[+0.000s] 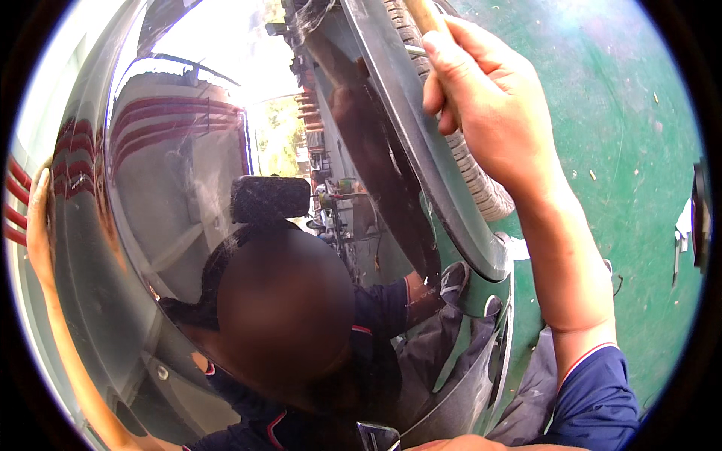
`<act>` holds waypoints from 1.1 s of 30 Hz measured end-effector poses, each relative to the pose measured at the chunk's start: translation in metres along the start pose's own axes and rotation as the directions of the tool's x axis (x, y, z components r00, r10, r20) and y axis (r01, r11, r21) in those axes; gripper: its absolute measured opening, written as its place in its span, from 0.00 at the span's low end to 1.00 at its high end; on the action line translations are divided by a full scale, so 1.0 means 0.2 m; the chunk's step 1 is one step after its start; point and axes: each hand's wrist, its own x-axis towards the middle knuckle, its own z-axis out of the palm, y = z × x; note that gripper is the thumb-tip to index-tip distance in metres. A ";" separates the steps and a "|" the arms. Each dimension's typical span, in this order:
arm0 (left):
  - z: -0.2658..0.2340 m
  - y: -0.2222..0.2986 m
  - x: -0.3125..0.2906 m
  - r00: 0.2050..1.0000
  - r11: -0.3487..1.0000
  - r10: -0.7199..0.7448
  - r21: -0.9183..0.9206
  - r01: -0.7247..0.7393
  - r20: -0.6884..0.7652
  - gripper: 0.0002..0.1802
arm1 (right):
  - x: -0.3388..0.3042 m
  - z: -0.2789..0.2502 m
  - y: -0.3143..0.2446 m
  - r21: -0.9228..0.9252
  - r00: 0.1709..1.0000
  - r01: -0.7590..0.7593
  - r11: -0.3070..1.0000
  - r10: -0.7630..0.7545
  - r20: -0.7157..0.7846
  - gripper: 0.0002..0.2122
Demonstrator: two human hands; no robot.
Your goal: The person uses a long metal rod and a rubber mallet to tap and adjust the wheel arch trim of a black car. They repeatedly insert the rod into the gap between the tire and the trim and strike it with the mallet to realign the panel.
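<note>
A glossy black car body panel (173, 248) fills the middle and left of the view and mirrors the workshop and me. Over the wheel arch trim (421, 150), my right hand (481, 90) is closed around a light wooden handle (426, 13); its far end lies beyond the upper edge. A thin metal rod (414, 50) shows beside the thumb, and whether I grip it too is hard to make out. My left hand (39, 195) lies flat along the panel's far left edge, seen side-on, with fingers stretched.
Under the arch trim stands a tyre (477, 177). The green floor (602, 113) carries small scattered bits. My grey trouser leg (530, 383) is beside the car's lower corner. At the right rim are a dark object (701, 214) and a white scrap (683, 224).
</note>
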 end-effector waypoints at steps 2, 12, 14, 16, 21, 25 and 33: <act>0.04 -0.02 -0.05 0.991 0.983 0.132 0.122 -0.134 0.026 0.21 | 0.03 0.01 0.03 0.039 0.998 0.031 0.999 -0.029 -0.056 0.13; -0.31 -0.04 0.21 0.538 0.291 0.433 0.453 -0.843 0.723 0.17 | 0.02 -0.01 0.06 -0.003 0.999 -0.036 0.999 0.036 0.018 0.12; -0.34 -0.06 0.26 0.473 0.155 0.449 0.455 -0.877 0.758 0.18 | 0.02 -0.01 0.08 0.047 0.998 0.008 0.999 -0.005 -0.060 0.12; -0.34 -0.06 0.26 0.422 0.031 0.452 0.459 -0.888 0.786 0.19 | 0.01 -0.01 0.08 0.034 0.998 0.009 0.999 -0.007 -0.060 0.12; -0.32 0.02 0.21 0.345 -0.154 0.418 0.440 -0.885 0.841 0.24 | -0.01 -0.03 0.06 0.029 0.999 0.022 0.999 -0.021 -0.049 0.12; -0.30 -0.01 0.20 0.258 -0.199 0.401 0.359 -0.912 0.879 0.27 | 0.02 -0.04 0.03 -0.060 0.999 -0.017 0.998 0.019 0.029 0.11; -0.13 -0.08 0.06 0.781 0.721 0.533 0.307 -0.621 0.325 0.21 | 0.08 -0.03 0.04 -0.053 0.998 -0.040 0.998 0.043 0.042 0.12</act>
